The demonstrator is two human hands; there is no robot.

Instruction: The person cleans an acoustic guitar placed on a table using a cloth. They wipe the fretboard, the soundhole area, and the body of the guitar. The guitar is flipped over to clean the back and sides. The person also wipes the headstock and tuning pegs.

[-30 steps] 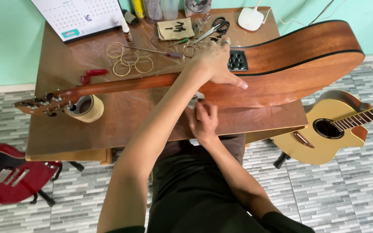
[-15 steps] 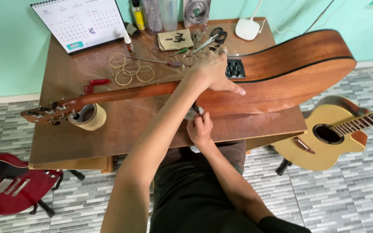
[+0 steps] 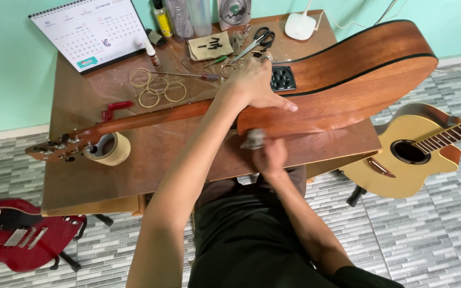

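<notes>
1. My left hand (image 3: 256, 85) lies spread, palm down, on the upper side of the brown acoustic guitar (image 3: 348, 80), just beside its black control panel (image 3: 283, 78); I judge it presses the body steady while it stands on edge.
2. My right hand (image 3: 269, 154) is closed around a small grey wad (image 3: 254, 138), probably a cloth, pressed against the guitar's lower side near the table's (image 3: 150, 176) front edge.
3. The guitar lies across the table. Its neck runs out left of the body, and the headstock (image 3: 54, 149) rests on a roll of tape (image 3: 110, 149), which seems to prop it level.
4. Behind the guitar's neck sit coiled strings (image 3: 158, 90), a red winder (image 3: 114, 109), scissors (image 3: 260, 40), bottles and a desk calendar (image 3: 94, 32), so there is little open room there.
5. In front of the neck the tabletop is bare, giving my right arm space.
6. The guitar's lower bout overhangs the table's right edge, above a yellow guitar (image 3: 417, 154) on a stand. A red electric guitar (image 3: 17, 240) stands below the headstock.
</notes>
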